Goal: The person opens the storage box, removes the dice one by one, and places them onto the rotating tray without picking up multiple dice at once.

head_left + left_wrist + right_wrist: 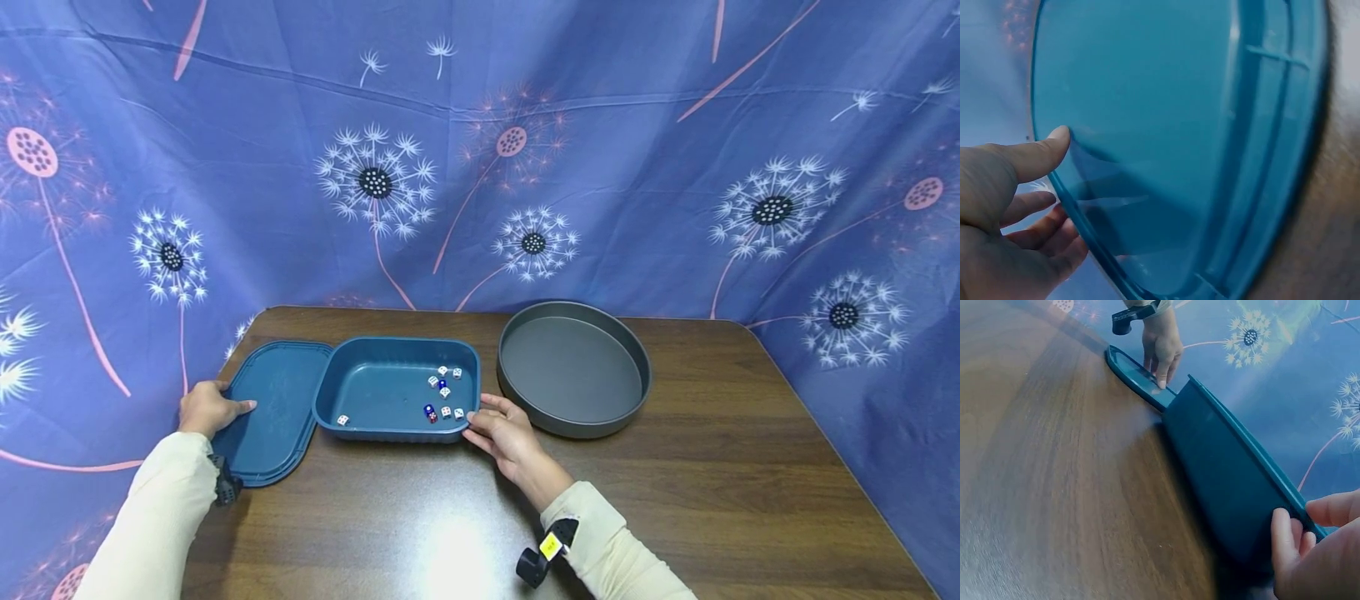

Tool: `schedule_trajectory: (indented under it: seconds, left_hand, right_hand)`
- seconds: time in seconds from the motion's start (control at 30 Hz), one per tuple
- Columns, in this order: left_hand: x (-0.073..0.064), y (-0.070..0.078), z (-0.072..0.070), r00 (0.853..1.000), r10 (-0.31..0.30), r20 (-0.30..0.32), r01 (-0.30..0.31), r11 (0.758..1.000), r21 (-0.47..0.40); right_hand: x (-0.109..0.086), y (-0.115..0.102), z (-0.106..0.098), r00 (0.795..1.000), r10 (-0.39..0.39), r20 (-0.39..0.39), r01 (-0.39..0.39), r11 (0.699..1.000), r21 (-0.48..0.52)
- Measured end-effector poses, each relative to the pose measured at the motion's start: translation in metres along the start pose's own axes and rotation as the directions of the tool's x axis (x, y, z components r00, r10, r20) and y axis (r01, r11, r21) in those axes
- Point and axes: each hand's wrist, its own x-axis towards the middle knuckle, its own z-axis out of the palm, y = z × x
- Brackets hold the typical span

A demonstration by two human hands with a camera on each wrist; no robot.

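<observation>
A blue-teal plastic tub (390, 392) sits on the table with several small dice inside, mostly white dice (446, 412) with a few blue and red ones, gathered toward its right side; a lone white die (342, 420) lies at the front left. My right hand (510, 437) holds the tub's front right corner; the right wrist view shows fingers against the tub's outer wall (1222, 475). Left of the tub lies a matching flat lid (273, 408). My left hand (210, 410) pinches its left edge, thumb on top, other fingers at the rim.
A round dark grey pan (573, 367) stands right of the tub, close to my right hand. The brown wooden table (720, 500) ends at a blue dandelion-print cloth (637, 208) hanging behind and at the sides.
</observation>
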Motion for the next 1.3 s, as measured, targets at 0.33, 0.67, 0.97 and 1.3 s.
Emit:
schedule_trajectory:
  seconds: [0.33,0.67,0.97,1.3]
  left_hand:
    - [0.0,0.035,-0.014,0.985,0.174,0.004,-0.174,0.985,-0.019]
    - [-0.014,0.08,-0.019,0.956,0.289,0.044,-0.273,0.937,-0.217]
    - [-0.028,0.103,-0.02,0.926,0.368,0.088,-0.333,0.903,-0.27]
    - [-0.037,0.118,-0.018,0.891,0.441,0.11,-0.397,0.874,-0.28]
  right_hand:
    - [-0.011,-0.038,-0.016,0.995,-0.005,0.097,0.023,0.983,-0.183]
    - [-0.018,-0.111,-0.075,0.962,-0.229,0.146,0.247,0.961,-0.125]
    - [-0.01,-0.143,-0.164,0.942,-0.308,0.131,0.321,0.943,-0.09]
    - [0.011,-0.125,-0.231,0.963,-0.235,0.128,0.262,0.93,-0.258]
